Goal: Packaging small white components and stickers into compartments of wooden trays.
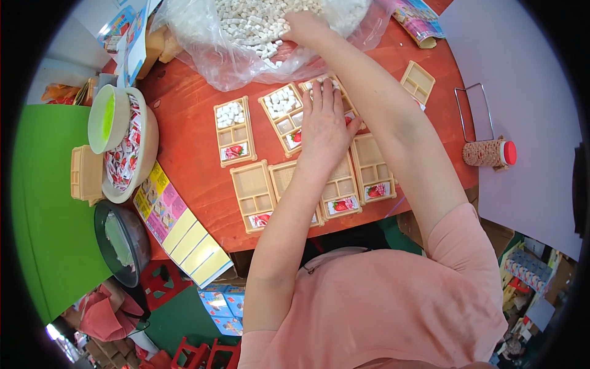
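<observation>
My left hand lies palm down, fingers stretched, over the upper compartment of a beige divided tray holding white cubes. At the far side, my right hand reaches into a heap of small white cubes in a large clear plastic bag. Its fingers curl down among the cubes; their tips are hidden. Left of my left hand, two beige trays hold white cubes and strawberry-printed packets. The nearer row of trays holds packets in lower compartments; my left forearm partly covers it.
Another beige tray lies far right. A jar with a red lid stands at the right edge beside a wire stand. At left are a basin of packets, a white bowl, stacked trays and a printed sheet.
</observation>
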Available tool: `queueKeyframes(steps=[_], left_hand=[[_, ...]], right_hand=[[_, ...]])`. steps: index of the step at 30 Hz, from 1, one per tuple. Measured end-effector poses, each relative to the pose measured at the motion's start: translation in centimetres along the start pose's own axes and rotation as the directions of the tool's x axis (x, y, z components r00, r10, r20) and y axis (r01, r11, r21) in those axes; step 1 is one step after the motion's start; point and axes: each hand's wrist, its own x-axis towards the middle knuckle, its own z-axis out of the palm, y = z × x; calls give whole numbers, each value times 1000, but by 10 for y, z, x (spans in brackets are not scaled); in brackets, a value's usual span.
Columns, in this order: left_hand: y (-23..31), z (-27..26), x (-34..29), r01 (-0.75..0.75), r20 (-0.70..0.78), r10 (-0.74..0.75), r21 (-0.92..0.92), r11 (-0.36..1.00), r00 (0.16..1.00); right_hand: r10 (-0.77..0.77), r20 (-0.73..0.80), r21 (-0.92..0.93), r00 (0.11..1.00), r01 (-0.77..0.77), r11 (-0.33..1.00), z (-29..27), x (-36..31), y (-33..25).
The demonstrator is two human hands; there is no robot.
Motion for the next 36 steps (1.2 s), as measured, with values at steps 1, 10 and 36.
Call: queueKeyframes(steps=[1,10,36], left_hand=[[-2,0,0,4,0,-4,4,1000,1000],[-13,-10,2,-20,20,21,-34,999,1000],[-36,-19,9,79,-179,-137,-297,952,974]], right_hand=[[4,13,3,1000,-4,1000,8,7,2],[-202,-111,120,973,215,969,29,16,10],[-277,122,486,953,186,854,-46,-159,32]])
